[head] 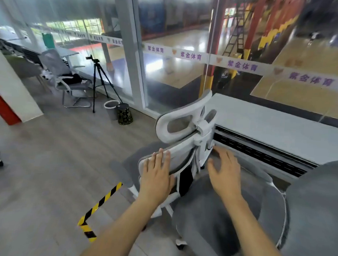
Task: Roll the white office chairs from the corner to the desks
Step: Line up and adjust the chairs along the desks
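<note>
Hemmed in at the near right by a grey chair (pixel 218 215), so could lock bases with it on the first shove. Steered only by the left hand (pixel 157 177) laid flat, fingers straight and together, on the backrest top of the white office chair (pixel 179 157), with the right hand (pixel 225 174) spread-fingered, gripping nothing, just beside its spine: likely to swivel instead of rolling straight, knocking the desk (pixel 269 127) just beyond. Farther left, might drift toward the bins (pixel 111 109) and tripod (pixel 100 81).
</note>
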Motion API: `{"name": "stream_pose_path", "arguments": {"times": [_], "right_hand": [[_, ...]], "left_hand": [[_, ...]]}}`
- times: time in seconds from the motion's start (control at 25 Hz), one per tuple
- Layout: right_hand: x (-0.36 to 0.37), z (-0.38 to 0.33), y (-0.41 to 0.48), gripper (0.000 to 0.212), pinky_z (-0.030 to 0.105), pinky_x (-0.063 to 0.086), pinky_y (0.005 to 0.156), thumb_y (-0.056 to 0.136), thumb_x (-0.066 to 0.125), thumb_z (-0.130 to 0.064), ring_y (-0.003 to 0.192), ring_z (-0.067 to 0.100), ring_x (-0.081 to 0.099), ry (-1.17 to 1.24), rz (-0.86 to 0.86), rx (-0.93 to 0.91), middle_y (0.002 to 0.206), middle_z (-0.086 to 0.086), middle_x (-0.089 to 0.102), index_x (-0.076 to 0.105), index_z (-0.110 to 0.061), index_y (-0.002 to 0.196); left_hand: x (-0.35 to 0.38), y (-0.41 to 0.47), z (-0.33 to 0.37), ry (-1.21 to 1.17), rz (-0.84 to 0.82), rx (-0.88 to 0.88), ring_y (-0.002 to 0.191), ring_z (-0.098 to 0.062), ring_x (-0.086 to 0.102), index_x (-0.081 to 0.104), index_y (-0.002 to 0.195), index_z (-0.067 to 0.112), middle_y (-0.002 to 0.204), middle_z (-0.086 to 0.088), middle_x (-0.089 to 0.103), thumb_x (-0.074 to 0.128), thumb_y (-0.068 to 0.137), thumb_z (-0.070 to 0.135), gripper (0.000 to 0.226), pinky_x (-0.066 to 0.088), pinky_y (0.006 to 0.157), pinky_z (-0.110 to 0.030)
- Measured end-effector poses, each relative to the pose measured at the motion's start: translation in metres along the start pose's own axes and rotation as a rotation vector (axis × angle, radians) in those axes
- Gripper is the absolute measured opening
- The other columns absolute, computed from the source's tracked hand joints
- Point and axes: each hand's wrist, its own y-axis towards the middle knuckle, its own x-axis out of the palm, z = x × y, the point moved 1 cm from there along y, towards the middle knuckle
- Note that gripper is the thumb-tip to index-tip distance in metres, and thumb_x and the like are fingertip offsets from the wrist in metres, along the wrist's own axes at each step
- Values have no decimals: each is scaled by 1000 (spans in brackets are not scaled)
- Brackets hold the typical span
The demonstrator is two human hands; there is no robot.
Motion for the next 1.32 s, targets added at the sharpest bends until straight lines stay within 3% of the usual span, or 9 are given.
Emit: {"name": "stream_pose_path", "arguments": {"times": [0.12,0.24,0.4,0.72,0.92,1.0,1.16,1.32], "right_hand": [[12,-14,4,45,43,40,105,92,56,-30,122,19,52,-54,78,53,132,-4,60,57,-26,136],[29,-23,-5,42,34,35,104,92,65,-18,122,20,53,-111,142,120,132,-1,60,59,-21,133],[47,-29,-5,42,33,34,102,92,66,-19,123,23,53,-141,136,143,130,0,60,59,-22,133],[97,-33,57,39,43,38,105,96,57,-20,120,28,51,-61,126,215,131,3,60,58,-21,135],[128,-35,75,38,49,40,107,96,45,-24,123,34,54,-112,64,159,132,8,62,61,-17,130],[143,-39,68,39,50,36,114,95,47,-27,126,32,54,-135,22,86,132,7,63,60,-17,130],[165,-47,69,52,47,18,126,93,64,-39,147,22,37,-274,-63,-13,151,3,49,52,-17,138],[191,-62,78,68,49,10,127,92,55,-65,149,17,33,-344,-114,-19,154,-4,45,44,-24,146]], "left_hand": [[21,28,-26,17,-23,53,144,-35,34,19,157,14,158,-14,33,47,98,39,70,28,118,-51],[39,44,-46,-61,45,45,110,-32,55,38,149,21,129,-7,55,66,90,21,66,44,100,-49],[39,44,-66,-127,99,47,90,-31,53,50,139,27,116,-4,57,70,89,18,55,42,81,-45],[27,40,-186,-124,218,161,105,-25,53,51,139,32,122,1,55,44,102,29,38,40,91,-42],[9,51,-237,-117,190,-40,122,-27,49,51,138,28,132,-1,52,28,103,51,49,38,101,-41],[10,60,-243,-201,179,-71,129,-25,43,47,141,24,139,-3,46,36,98,58,55,37,107,-42],[21,81,-272,-310,193,-102,136,-28,34,46,136,16,141,-6,41,48,86,70,74,35,114,-45],[31,105,-301,-392,268,-110,135,-34,32,51,128,12,137,-11,43,60,75,72,81,29,115,-47]]}}
